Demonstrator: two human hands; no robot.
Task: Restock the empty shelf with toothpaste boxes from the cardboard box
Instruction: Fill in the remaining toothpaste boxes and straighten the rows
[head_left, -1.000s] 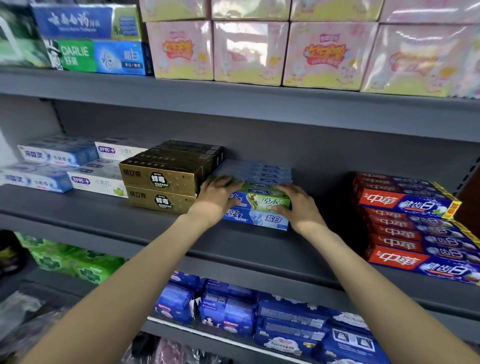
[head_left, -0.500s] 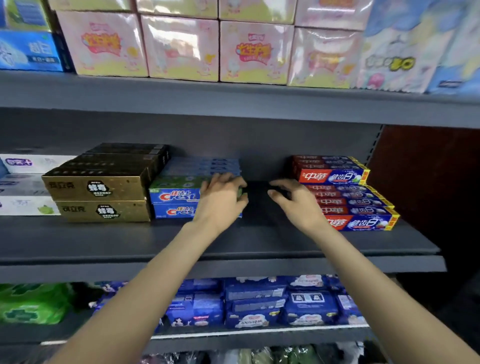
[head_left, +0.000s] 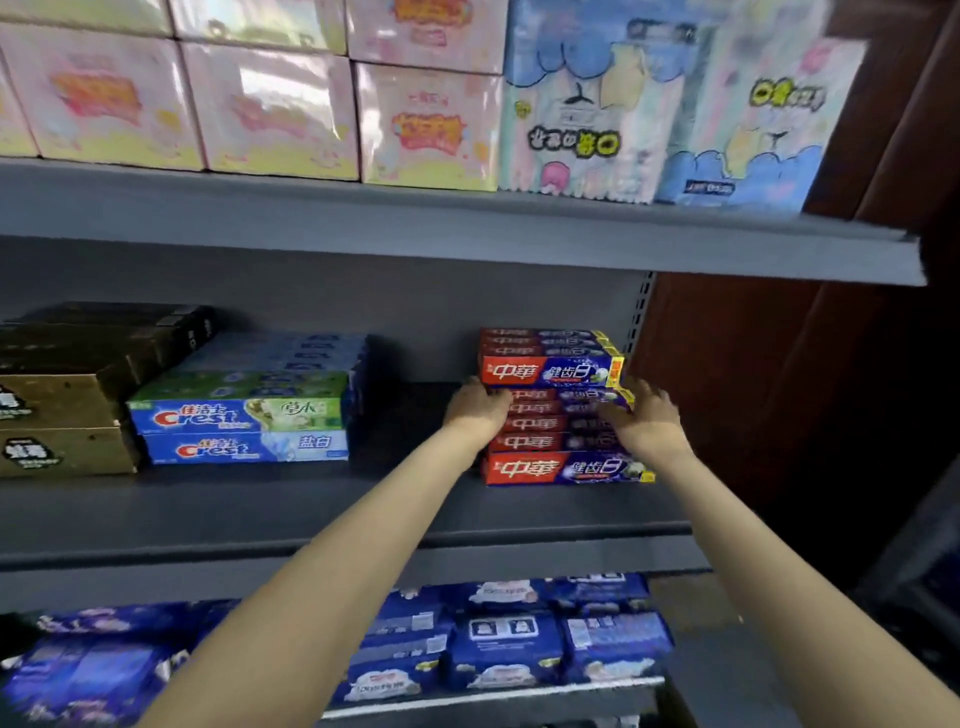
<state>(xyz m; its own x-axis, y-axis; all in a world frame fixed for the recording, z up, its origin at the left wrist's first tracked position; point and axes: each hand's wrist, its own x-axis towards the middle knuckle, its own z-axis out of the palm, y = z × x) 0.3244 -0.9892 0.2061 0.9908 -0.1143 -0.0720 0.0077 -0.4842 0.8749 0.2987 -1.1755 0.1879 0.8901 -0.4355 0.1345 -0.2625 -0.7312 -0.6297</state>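
Toothpaste boxes (head_left: 244, 415) in blue and green sit left on the grey shelf (head_left: 311, 504). My left hand (head_left: 475, 410) and right hand (head_left: 647, 421) clasp the red stack (head_left: 550, 369), fingers curled round its ends.

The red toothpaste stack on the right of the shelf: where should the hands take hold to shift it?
Judging by its pose, at the two short ends: the red toothpaste stack lies long side forward, so left hand and right hand clamp inward from left and right, about where they sit.
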